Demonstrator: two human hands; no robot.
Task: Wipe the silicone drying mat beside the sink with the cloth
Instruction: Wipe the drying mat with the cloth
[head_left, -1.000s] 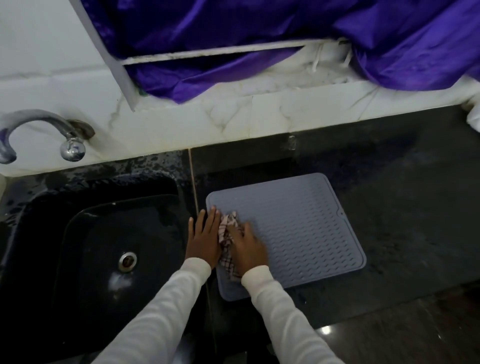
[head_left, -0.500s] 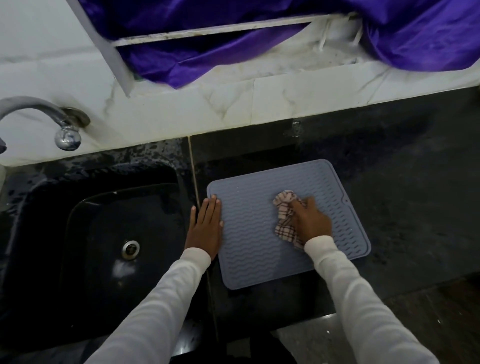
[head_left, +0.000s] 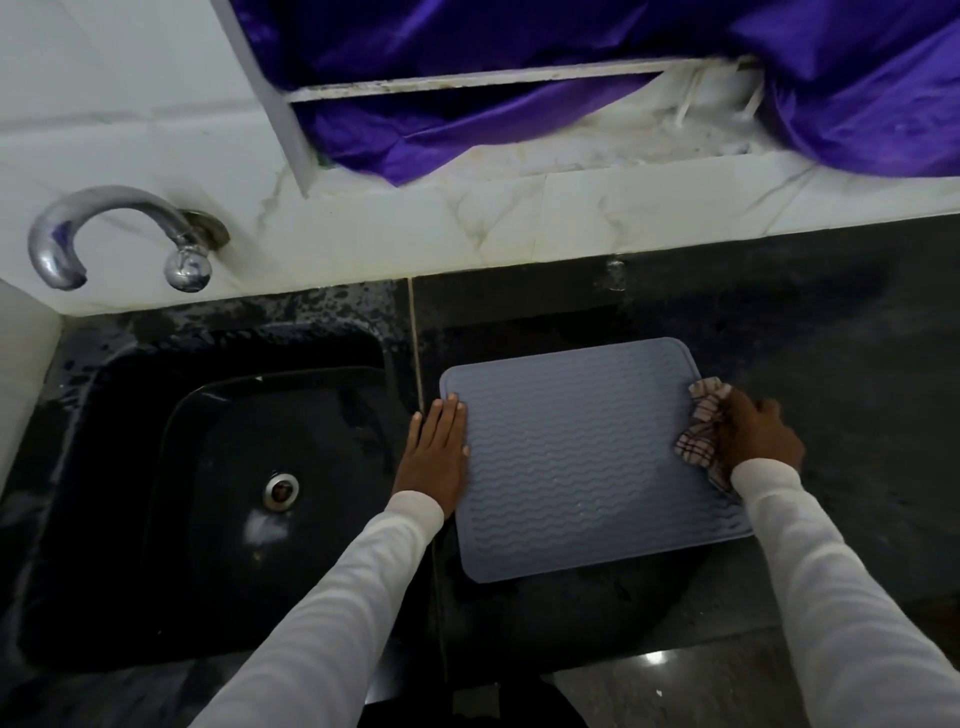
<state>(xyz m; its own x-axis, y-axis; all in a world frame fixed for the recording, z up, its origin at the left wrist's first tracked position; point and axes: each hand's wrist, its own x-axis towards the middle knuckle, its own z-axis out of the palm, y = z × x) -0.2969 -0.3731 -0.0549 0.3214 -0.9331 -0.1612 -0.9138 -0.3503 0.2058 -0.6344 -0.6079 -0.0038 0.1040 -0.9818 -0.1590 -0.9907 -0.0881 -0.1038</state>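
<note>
Now our right hand (head_left: 759, 439) grips the cloth (head_left: 702, 426) at the mat's (head_left: 582, 462) right edge; our left hand (head_left: 435, 453) presses flat, fingers straight, on its left edge beside the sink (head_left: 130, 395).

No readable text, labels, brands, numbers or signs anywhere in the head view. The wavy ridges on the mat (head_left: 582, 467) are only a moulded pattern, and the cloth (head_left: 702, 428) carries a plain check, no lettering.
</note>
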